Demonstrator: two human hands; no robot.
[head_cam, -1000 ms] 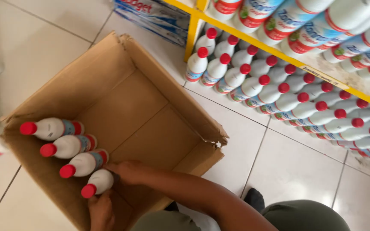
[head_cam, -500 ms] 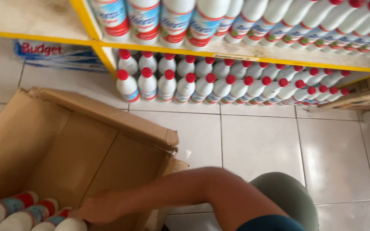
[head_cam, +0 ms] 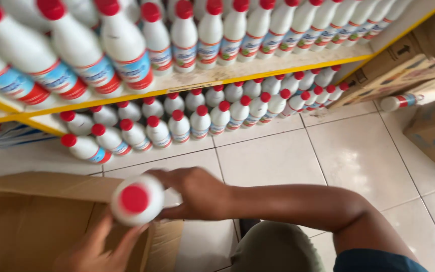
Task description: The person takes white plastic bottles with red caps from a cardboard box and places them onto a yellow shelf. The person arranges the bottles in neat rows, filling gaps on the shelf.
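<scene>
A white plastic bottle with a red cap is held over the open cardboard box, its cap pointing at the camera. My right hand grips the bottle's side from the right, with the arm reaching across from the lower right. From below, my left hand cups the bottle with its fingers against the underside. The inside of the box is mostly out of frame.
Rows of matching white bottles stand on the tiled floor under a yellow shelf, and more fill the shelf above. Cardboard boxes and one lying bottle are at the right. My knee is below.
The bottle has been lifted out of the box, where it lay with others. The view has swung up toward the shelf, and the box's contents have left the frame.
</scene>
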